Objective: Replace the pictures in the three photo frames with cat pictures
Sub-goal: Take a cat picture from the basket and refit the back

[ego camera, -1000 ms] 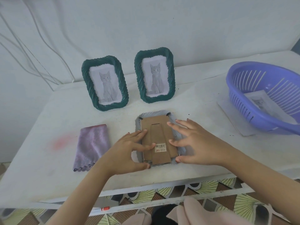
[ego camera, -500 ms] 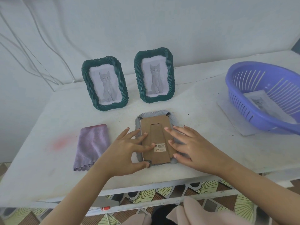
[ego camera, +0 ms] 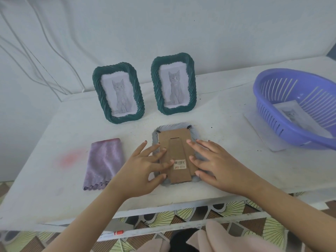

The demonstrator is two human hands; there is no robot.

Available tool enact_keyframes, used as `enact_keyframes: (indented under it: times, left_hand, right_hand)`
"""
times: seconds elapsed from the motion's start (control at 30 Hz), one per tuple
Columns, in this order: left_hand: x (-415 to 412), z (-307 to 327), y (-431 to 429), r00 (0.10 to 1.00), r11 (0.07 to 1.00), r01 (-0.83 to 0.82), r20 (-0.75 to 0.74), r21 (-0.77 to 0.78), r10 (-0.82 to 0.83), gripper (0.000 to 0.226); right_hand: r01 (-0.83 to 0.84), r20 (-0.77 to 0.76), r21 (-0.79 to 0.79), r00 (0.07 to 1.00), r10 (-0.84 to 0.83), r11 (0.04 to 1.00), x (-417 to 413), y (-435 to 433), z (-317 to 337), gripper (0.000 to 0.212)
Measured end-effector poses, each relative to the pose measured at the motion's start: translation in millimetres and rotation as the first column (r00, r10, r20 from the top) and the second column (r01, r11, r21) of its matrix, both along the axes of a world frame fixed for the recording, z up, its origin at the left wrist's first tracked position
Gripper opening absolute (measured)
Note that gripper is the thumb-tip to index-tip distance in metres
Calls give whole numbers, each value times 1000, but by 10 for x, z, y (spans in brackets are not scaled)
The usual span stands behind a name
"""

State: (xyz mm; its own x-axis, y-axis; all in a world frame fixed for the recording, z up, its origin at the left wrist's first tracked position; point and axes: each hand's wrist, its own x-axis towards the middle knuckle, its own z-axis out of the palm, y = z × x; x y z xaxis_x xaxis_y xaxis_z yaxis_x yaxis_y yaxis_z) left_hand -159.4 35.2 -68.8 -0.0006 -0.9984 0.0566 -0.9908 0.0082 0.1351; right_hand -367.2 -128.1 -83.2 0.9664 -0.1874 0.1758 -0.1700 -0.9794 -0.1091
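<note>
A third photo frame point(ego camera: 175, 137) lies face down near the table's front edge, its brown cardboard back and folded stand facing up. My left hand point(ego camera: 143, 168) rests flat on the frame's left side, fingers spread over the cardboard. My right hand point(ego camera: 216, 164) lies flat on its right side, fingertips on the backing. Neither hand grips the frame. Behind it stand two dark green frames, the left green frame point(ego camera: 118, 94) and the right green frame point(ego camera: 174, 82), each showing a grey cat picture.
A folded purple cloth point(ego camera: 103, 162) lies left of my left hand. A blue plastic basket point(ego camera: 283, 99) with a printed picture point(ego camera: 292, 113) inside sits at the right on a sheet of paper. The white table point(ego camera: 54, 179) ends at a wall with cables.
Both hands have slid slightly along the cardboard back; the right hand moved inward and lower, flattening on the frame's right side. The frame has stayed in place.
</note>
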Motion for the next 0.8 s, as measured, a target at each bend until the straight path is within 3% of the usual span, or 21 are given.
enact_keyframes:
  times: [0.07, 0.2, 0.33, 0.4, 0.47, 0.53, 0.6, 0.7, 0.8]
  left_hand:
    - [-17, -37, 21, 998, 1000, -28, -53, -4, 27, 39]
    - [-57, -146, 68, 964, 994, -108, -248, -25, 98, 40]
    - [-129, -232, 72, 905, 981, -184, -400, -65, 144, 39]
    - [-190, -215, 46, 866, 965, -247, -466, -84, 181, 40]
    - [-263, -147, -6, 841, 952, -284, -507, -113, 191, 43]
    - [-354, -12, -81, 829, 935, -322, -520, -148, 203, 47]
    - [-459, 181, -177, 794, 904, -403, -545, -142, 268, 51]
    - [-590, 508, -349, 742, 833, -549, -501, -71, 446, 66]
    - [-604, 766, -509, 755, 787, -617, -280, 5, 593, 62]
  right_hand:
    - [20, -13, 58, 1000, -19, 998, -14, 13, -4, 45]
    - [188, -73, 358, 982, -173, 915, -55, 75, 6, 61]
    - [252, -66, 569, 963, -262, 783, -19, 181, 27, 46]
    - [222, 19, 746, 935, -354, 628, 13, 238, 94, 41]
    - [153, 50, 924, 860, -508, 351, 47, 247, 185, 36]
    - [43, 35, 993, 785, -618, 111, 95, 198, 268, 29]
    - [-73, 40, 997, 762, -646, -23, 138, 139, 328, 29]
    - [-173, 87, 981, 799, -595, -89, 207, 117, 446, 34]
    - [-207, 150, 976, 855, -496, -61, 279, 131, 510, 40]
